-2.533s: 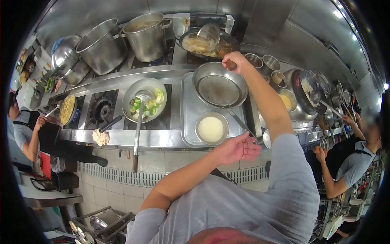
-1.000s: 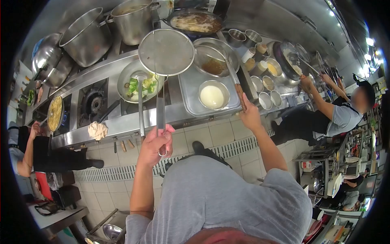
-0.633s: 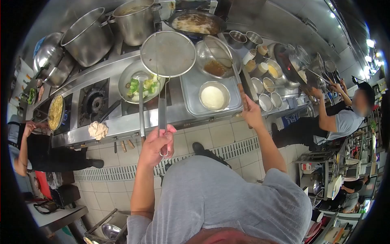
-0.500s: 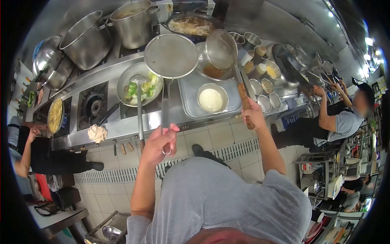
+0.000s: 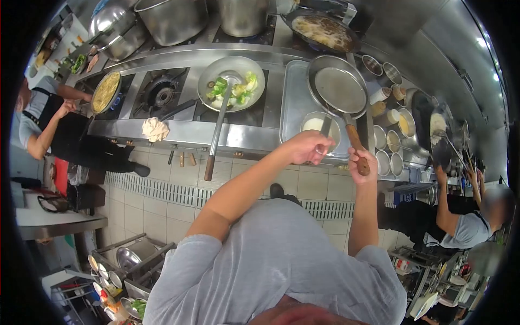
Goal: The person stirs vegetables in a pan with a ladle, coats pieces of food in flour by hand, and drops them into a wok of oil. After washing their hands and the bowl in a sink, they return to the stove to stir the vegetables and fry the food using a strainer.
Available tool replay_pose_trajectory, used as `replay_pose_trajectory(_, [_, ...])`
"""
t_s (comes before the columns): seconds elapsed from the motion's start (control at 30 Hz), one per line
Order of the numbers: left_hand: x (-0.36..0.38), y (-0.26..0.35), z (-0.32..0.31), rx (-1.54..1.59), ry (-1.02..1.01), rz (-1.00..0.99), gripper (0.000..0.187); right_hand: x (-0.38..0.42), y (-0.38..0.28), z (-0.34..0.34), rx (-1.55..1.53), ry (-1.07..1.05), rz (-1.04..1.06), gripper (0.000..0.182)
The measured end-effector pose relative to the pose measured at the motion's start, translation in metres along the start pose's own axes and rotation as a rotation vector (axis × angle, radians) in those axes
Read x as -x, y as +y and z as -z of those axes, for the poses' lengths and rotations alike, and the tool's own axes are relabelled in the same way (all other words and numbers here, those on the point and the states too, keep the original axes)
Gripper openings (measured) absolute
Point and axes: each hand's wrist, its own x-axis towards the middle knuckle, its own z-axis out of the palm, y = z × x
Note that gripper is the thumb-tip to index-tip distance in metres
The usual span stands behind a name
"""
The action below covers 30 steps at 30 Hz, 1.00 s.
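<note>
My left hand point(image 5: 311, 148) is closed on the metal handle of a flat round mesh strainer point(image 5: 337, 86). Its disc lies over the head of a second, wooden-handled strainer point(image 5: 354, 136), overlapping it in this view. Wrapped round that wooden handle is my right hand point(image 5: 362, 164). Below the two discs, a metal bowl of white batter-like contents point(image 5: 311, 124) is partly hidden by my left hand and the metal handle. It rests on a metal tray point(image 5: 291, 81). Left of the tray, a pan point(image 5: 210, 70) holds green vegetables point(image 5: 244, 93) and a ladle point(image 5: 218, 132).
A wok of bubbling oil point(image 5: 325, 30) stands at the back. Large pots point(image 5: 173, 21) line the rear left. Small metal containers point(image 5: 383, 162) and bottles crowd the right. A folded cloth point(image 5: 155, 129) lies on the front edge. One co-worker point(image 5: 49, 114) stands left, another point(image 5: 460, 216) right.
My left hand has carried the flat strainer rightward from beside the vegetable pan to over the other strainer. My right hand keeps its hold. The camera view has shifted, too.
</note>
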Motion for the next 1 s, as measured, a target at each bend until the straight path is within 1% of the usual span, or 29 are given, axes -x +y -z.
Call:
replay_pose_trajectory(0.07, [-0.020,-0.008,0.006,0.044,0.026,0.012,0.037,-0.001,-0.005,0.000,-0.008,-0.003,-0.019,0.037])
replay_pose_trajectory(0.1, [-0.026,-0.009,0.004,0.024,0.055,0.006,0.048,-0.002,-0.006,0.000,0.014,-0.025,-0.009,0.042])
replay_pose_trajectory(0.2, [-0.030,-0.013,0.003,0.075,0.126,0.065,0.054,0.002,-0.007,-0.004,0.010,-0.100,0.072,0.053])
replay_pose_trajectory(0.23, [-0.032,-0.017,0.006,0.020,0.135,0.066,0.063,0.000,-0.005,0.003,0.009,-0.149,0.078,0.062])
replay_pose_trajectory(0.27, [-0.032,-0.019,0.008,0.025,0.139,0.073,0.066,-0.002,0.000,0.014,0.007,-0.096,0.081,0.061])
replay_pose_trajectory(0.33, [-0.027,-0.021,0.007,0.038,0.143,0.088,0.072,-0.003,0.009,0.011,0.009,0.013,0.088,0.061])
replay_pose_trajectory(0.37, [-0.024,-0.023,0.008,0.024,0.143,0.079,0.074,-0.003,0.020,0.009,0.065,0.210,0.235,0.059])
replay_pose_trajectory(0.43, [-0.018,-0.028,0.011,-0.008,0.141,0.062,0.078,-0.007,0.027,0.042,0.046,0.143,0.047,0.056])
replay_pose_trajectory(0.47, [-0.015,-0.029,0.012,-0.013,0.150,0.063,0.079,-0.007,0.032,0.057,0.036,0.110,-0.045,0.055])
replay_pose_trajectory(0.57, [-0.005,-0.029,0.013,-0.036,0.173,0.057,0.080,-0.004,0.055,0.060,0.111,0.171,-0.172,0.050])
replay_pose_trajectory(0.67, [0.006,-0.032,0.011,-0.066,0.177,0.048,0.079,-0.006,0.087,0.068,0.239,0.195,-0.242,0.042])
replay_pose_trajectory(0.73, [0.019,-0.032,0.009,-0.082,0.177,0.040,0.078,-0.007,0.102,0.051,0.313,0.197,-0.305,0.036])
replay_pose_trajectory(0.77, [0.026,-0.033,0.009,-0.094,0.192,0.023,0.074,-0.008,0.111,0.041,0.348,0.198,-0.336,0.033])
replay_pose_trajectory(0.9, [0.071,-0.032,0.010,-0.166,0.214,-0.078,0.060,-0.011,0.144,-0.004,0.628,0.078,-0.327,0.032])
replay_pose_trajectory(0.97, [0.105,-0.035,0.019,-0.203,0.205,-0.172,0.051,-0.015,0.166,-0.025,0.760,0.026,-0.337,0.035])
replay_pose_trajectory(1.0, [0.126,-0.039,0.026,-0.213,0.201,-0.230,0.047,-0.018,0.179,-0.031,0.820,-0.042,-0.310,0.039])
